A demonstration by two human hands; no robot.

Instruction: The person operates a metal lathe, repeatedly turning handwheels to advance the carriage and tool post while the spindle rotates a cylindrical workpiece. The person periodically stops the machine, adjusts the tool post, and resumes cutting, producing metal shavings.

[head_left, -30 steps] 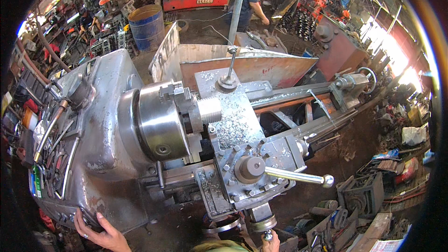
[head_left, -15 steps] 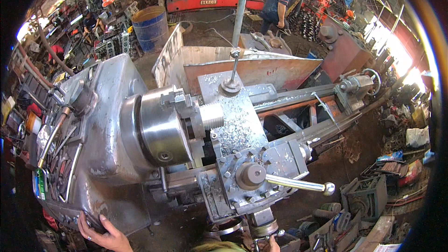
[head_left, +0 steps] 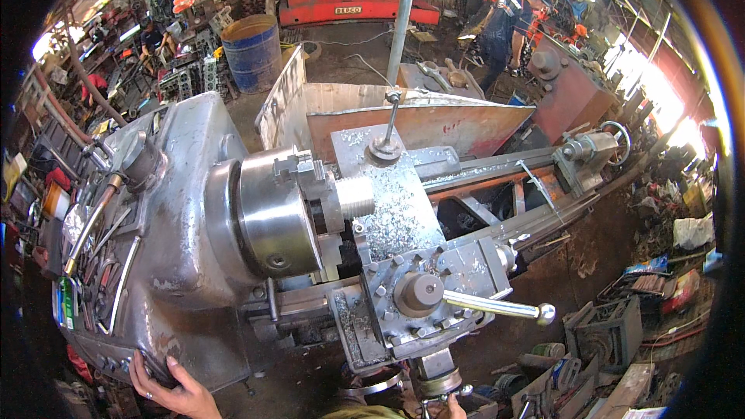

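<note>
My left hand rests on the front lower edge of the lathe's headstock, fingers apart, beside small push buttons. My right hand is mostly cut off by the lower edge; its fingers are closed at the small crank handle below the tool post. A steel chuck grips a short, ridged metal cylinder. The square tool post carries a round hub and a long lever. Metal chips lie over the cross slide behind it.
Wrenches and rods lie on top of the headstock at left. The tailstock stands at the far right end of the bed. Behind are a splash guard, a blue drum and a co-worker. Scrap and boxes crowd the right.
The co-worker at the back has moved right and bent lower. My hands keep their places, and the lathe parts look much the same.
</note>
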